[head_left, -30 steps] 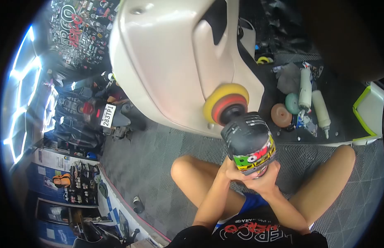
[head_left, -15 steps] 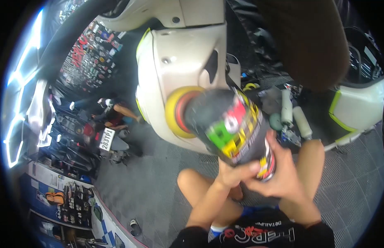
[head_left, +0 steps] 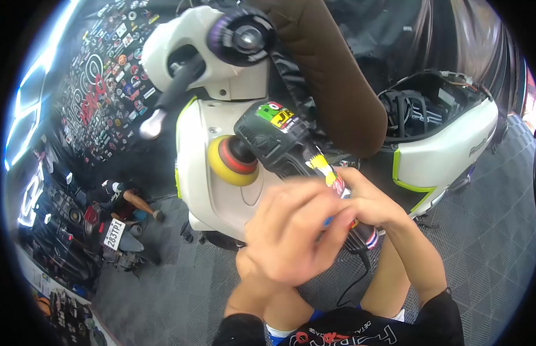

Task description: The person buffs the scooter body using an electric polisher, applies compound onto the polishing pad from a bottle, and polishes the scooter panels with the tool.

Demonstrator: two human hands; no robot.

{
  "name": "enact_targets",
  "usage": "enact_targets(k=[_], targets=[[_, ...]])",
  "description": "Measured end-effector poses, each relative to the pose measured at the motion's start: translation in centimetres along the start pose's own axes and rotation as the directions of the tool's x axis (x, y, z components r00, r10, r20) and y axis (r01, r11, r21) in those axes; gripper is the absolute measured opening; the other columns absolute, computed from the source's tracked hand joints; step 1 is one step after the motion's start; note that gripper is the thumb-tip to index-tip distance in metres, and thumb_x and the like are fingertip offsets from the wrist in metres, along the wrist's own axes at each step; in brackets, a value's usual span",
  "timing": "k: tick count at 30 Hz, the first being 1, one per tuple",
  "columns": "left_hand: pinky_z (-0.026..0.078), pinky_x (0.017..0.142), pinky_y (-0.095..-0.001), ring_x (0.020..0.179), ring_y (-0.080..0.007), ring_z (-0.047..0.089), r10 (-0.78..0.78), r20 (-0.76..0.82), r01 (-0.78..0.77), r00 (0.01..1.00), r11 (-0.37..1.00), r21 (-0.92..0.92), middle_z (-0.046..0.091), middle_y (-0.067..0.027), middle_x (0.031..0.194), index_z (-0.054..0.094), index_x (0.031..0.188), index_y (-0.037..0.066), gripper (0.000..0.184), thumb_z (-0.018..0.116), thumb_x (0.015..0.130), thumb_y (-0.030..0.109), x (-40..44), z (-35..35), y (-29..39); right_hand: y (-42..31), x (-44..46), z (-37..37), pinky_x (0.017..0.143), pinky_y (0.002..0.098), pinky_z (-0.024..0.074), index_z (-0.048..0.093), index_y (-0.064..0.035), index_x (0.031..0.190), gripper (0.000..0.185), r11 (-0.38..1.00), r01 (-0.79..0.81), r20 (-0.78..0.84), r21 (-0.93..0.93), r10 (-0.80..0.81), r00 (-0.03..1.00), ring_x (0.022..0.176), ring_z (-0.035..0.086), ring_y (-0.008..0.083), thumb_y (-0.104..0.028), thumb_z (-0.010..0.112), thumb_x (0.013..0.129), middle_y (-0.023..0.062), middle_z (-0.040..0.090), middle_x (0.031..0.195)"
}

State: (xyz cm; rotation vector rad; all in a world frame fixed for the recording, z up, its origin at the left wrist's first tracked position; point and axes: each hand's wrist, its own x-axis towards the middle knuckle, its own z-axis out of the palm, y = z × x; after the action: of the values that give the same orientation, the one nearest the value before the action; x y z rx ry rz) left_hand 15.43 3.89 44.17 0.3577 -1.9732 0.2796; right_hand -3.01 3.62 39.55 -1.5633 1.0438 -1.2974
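My right hand (head_left: 369, 199) is wrapped round the handle of a black, sticker-covered polisher (head_left: 279, 151). Its yellow foam pad (head_left: 233, 179) rests against or just in front of the white inner leg shield (head_left: 207, 124) of a scooter; contact cannot be made out. In front of the polisher's handle, my left hand (head_left: 294, 230) is blurred, its fingers curled closed. Whatever lies inside those fingers is hidden. A black power cord (head_left: 360, 279) trails from the end of the handle.
The scooter's brown seat (head_left: 343, 98) and its white rear panel (head_left: 447, 155) with lime edging lie to the right. Its handlebar grip (head_left: 184, 81) juts out above left. Another person (head_left: 126, 199) sits by a second motorcycle (head_left: 124, 239). Grey tiles (head_left: 181, 294) cover the floor.
My view has shifted, bringing the handlebar and rear body into sight. The polisher now appears farther from the camera. My left hand has come up in front of the handle, blurred by motion.
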Motion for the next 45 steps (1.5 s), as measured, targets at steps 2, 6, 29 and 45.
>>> enact_targets(k=[2,6,29,45], targets=[[0.051,0.096,-0.0418,0.109,-0.0297,0.063,0.388,-0.195,-0.341,0.901,0.910,0.237,0.062,-0.0160,0.125,0.072,0.113,0.010,0.038,0.086,0.078,0.017,4.1,0.6,-0.1,0.2,1.1,0.2,0.097,0.0338,0.0499,0.064,0.0045,0.126,0.053,0.990,0.107,0.094,0.094,-0.116,0.989,0.107,0.065,0.0194,-0.024,0.077,0.082,0.0140,0.071,0.115],[0.053,0.089,-0.0409,0.109,-0.0281,0.063,0.598,-0.151,-0.398,0.787,0.680,0.616,0.065,-0.0063,0.111,0.073,0.099,0.012,0.022,0.081,0.082,0.024,13.8,-0.6,-1.1,-4.1,1.1,0.4,0.091,0.0310,0.0513,0.066,0.0039,0.120,0.052,0.997,-0.005,0.093,0.082,-0.002,0.996,0.098,0.066,0.0151,-0.033,0.080,0.087,0.0103,0.072,0.108],[0.050,0.072,-0.0252,0.074,-0.0117,0.063,0.287,-0.384,-0.206,0.878,0.949,0.239,0.068,-0.0072,0.077,0.067,0.075,-0.001,0.033,0.070,0.100,0.021,17.3,-15.5,-17.8,-11.2,8.1,-1.7,0.053,0.0333,0.0630,0.055,0.0015,0.123,0.061,0.964,-0.207,0.038,-0.167,0.216,0.976,0.066,0.070,0.0178,-0.039,0.080,0.085,0.0100,0.065,0.090],[0.053,0.091,-0.0382,0.098,-0.0216,0.068,-0.597,0.407,0.241,0.691,-0.341,-0.909,0.069,-0.0081,0.104,0.061,0.114,0.006,0.051,0.066,0.095,0.053,8.4,6.6,-12.2,-13.6,11.9,-2.1,0.052,0.0286,0.0579,0.067,-0.0009,0.116,0.051,0.911,-0.281,0.053,-0.301,0.310,0.949,0.065,0.068,0.0133,-0.042,0.075,0.087,0.0069,0.069,0.091]])
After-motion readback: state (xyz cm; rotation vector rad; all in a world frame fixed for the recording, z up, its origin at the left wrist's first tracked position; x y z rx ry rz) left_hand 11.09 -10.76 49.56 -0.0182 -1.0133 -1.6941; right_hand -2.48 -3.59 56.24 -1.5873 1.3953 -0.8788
